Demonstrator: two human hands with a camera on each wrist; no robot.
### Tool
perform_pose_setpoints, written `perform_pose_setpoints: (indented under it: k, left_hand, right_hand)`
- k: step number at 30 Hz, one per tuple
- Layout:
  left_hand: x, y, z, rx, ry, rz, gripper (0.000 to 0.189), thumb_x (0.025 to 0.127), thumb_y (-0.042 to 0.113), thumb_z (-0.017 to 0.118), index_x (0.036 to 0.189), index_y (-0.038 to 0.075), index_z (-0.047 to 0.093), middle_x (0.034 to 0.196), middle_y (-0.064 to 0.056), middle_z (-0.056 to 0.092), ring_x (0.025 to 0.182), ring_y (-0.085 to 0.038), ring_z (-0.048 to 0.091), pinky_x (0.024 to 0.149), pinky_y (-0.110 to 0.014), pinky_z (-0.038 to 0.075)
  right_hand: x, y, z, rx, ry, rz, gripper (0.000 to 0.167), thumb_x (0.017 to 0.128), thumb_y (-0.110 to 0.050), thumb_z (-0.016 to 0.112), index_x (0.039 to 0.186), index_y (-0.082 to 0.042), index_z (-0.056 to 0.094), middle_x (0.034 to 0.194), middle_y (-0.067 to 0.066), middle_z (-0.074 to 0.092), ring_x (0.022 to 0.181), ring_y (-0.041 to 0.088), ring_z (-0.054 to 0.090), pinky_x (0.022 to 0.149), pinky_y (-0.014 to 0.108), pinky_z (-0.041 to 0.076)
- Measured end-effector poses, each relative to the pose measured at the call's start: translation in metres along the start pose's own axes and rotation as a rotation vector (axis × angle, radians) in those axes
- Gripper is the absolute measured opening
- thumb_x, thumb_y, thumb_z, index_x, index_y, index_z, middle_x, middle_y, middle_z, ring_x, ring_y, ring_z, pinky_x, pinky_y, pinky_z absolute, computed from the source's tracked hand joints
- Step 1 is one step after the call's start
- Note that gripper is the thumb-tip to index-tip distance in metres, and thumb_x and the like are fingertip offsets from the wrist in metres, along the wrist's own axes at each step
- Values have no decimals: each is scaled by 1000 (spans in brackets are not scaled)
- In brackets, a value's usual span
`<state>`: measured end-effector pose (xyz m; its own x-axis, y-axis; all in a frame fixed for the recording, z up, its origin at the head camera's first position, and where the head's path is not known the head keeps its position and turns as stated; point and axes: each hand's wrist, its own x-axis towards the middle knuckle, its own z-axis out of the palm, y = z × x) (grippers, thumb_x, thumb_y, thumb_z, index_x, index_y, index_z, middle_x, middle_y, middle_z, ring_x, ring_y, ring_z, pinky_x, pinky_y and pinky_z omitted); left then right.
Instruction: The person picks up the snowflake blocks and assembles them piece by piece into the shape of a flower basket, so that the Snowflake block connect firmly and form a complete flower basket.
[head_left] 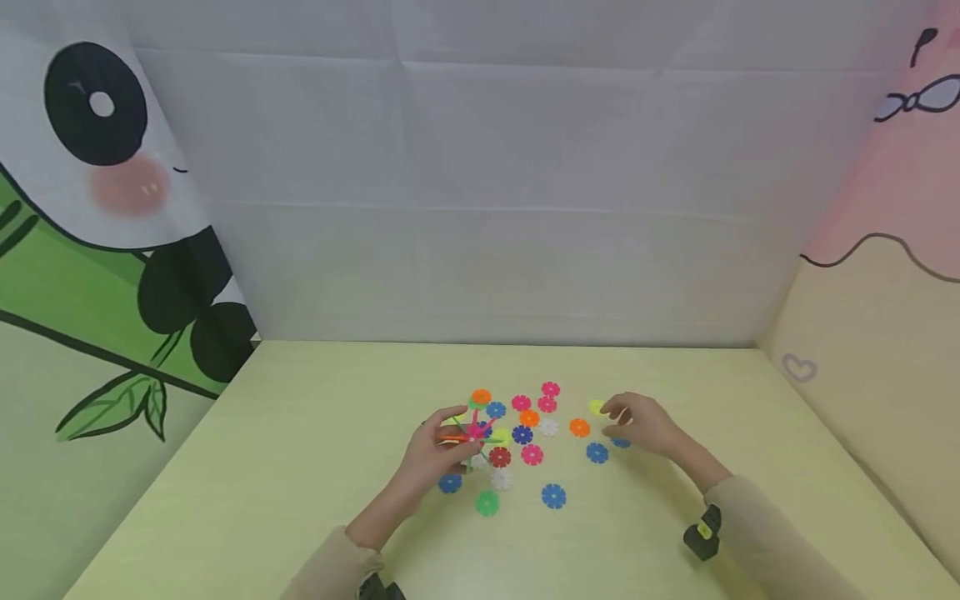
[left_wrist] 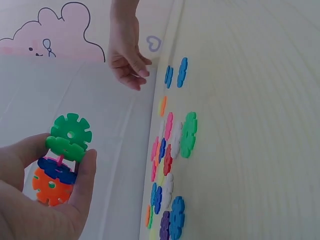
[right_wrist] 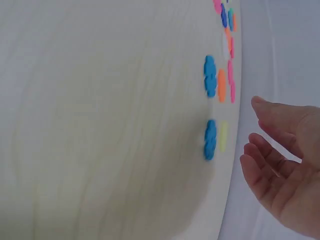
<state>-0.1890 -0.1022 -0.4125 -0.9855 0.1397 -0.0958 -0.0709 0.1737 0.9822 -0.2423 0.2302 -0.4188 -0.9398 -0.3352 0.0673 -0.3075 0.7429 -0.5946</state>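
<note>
My left hand (head_left: 437, 450) grips a cluster of joined notched plastic discs (head_left: 474, 432), held above the table. In the left wrist view the cluster shows a green disc (left_wrist: 75, 131), a dark blue disc (left_wrist: 57, 171) and an orange disc (left_wrist: 46, 189), pinched between thumb and fingers. My right hand (head_left: 647, 423) holds nothing, its fingers loosely bent and apart from the thumb. It hovers over the right side of the loose discs, near a yellow disc (head_left: 596, 407) and a blue disc (head_left: 621, 442). Another blue disc (head_left: 597, 452) lies just left of it.
Loose notched discs in several colours lie flat on the pale yellow table (head_left: 300, 467), among them a green disc (head_left: 487, 503), a blue disc (head_left: 553, 496) and an orange disc (head_left: 579, 427). A white wall (head_left: 480, 208) stands behind, with printed panels at both sides.
</note>
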Motion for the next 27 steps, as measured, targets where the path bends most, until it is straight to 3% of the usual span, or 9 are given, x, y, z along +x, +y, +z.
perform_pose_setpoints:
  k: [5,11,17,22,27]
  left_hand:
    - [-1,-1,-1,2,0,-8,58,89,11,72,141,5,47,111,-17,66,89,-20,70,76,-40,63]
    - [2,0,1,-9,-57,14,57,91,14,71,141,4,46,103,-11,66,93,-25,72,77,-39,63]
    - [4,4,5,-4,-76,36,51,94,15,67,140,4,48,96,-10,67,92,-28,71,76,-36,62]
    - [6,6,8,-1,-95,46,47,96,17,64,139,4,50,93,-12,67,84,-17,65,74,-30,60]
    - [8,7,10,16,-126,63,47,97,18,63,140,4,49,89,-3,66,81,-13,62,74,-27,59]
  right_hand:
    - [-4,23,-2,-17,-78,47,33,82,-7,77,109,7,65,96,16,64,85,22,59,72,32,52]
    - [-2,35,3,-17,-138,142,31,81,-10,77,107,3,65,99,14,64,91,25,59,81,41,54]
    - [-1,39,4,15,-111,100,23,80,-4,76,96,-1,59,93,11,63,87,21,56,77,33,52]
    - [-1,9,8,169,-62,17,16,85,2,69,99,4,60,90,13,64,78,16,62,67,25,56]
    - [2,-46,9,366,-38,-22,21,90,-2,67,108,8,62,95,20,67,79,29,72,67,30,62]
